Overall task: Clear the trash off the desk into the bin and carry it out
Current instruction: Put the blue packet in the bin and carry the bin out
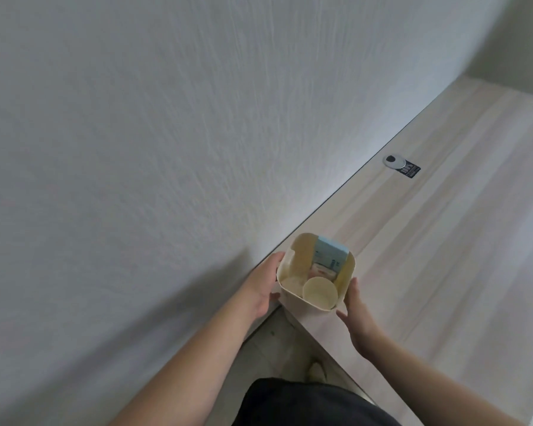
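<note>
Left hand [266,281], right hand [356,316]: grip apart, flat against bin [302,256] sides; inside, blue carton [331,256], cup [319,292].

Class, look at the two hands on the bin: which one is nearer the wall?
Left. The left hand presses the bin side facing the wall; the right hand presses the opposite side, over the desk.

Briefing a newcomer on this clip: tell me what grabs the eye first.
A cream bin is held between the left hand and the right hand at the desk's corner beside the wall. Inside it, a blue carton stands behind a pale round cup.
</note>
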